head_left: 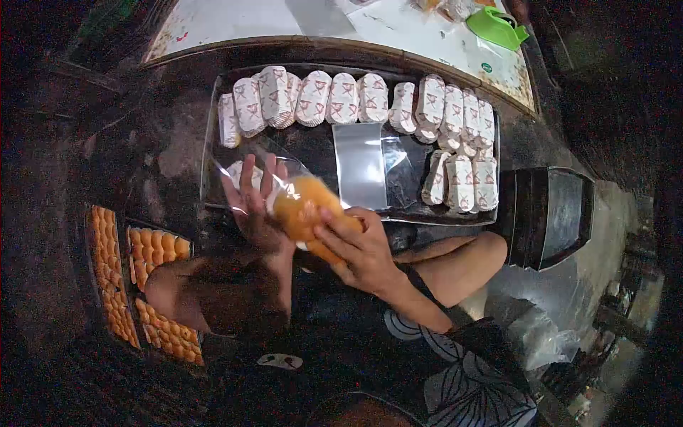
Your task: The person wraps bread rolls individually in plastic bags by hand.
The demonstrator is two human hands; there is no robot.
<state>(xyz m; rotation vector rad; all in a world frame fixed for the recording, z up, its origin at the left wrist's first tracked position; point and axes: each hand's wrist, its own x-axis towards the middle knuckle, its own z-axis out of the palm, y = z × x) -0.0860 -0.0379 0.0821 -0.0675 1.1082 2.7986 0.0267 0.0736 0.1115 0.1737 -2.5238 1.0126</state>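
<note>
In front of me, golden-brown bread [302, 206] is partly covered by a clear plastic bag [274, 160], with a bit of white paper showing at its edge. My right hand [366, 249] grips the bread from the right, fingers curled over its top. My left hand [263, 203] is at the left of the bread, palm up, its fingers stretched out and apart behind the clear film. Whether the left thumb pinches the bag is hidden. A stack of flat clear bags [361, 167] lies in the black tray [302, 139] just beyond my hands.
White paper baking cups [313, 98] with red print stand in stacks along the tray's far and right sides. Trays of baked buns [160, 245] lie at left. Stacked black tins [548, 213] and crumpled plastic [544, 338] are at right. A white table [263, 20] holds a green object [496, 28].
</note>
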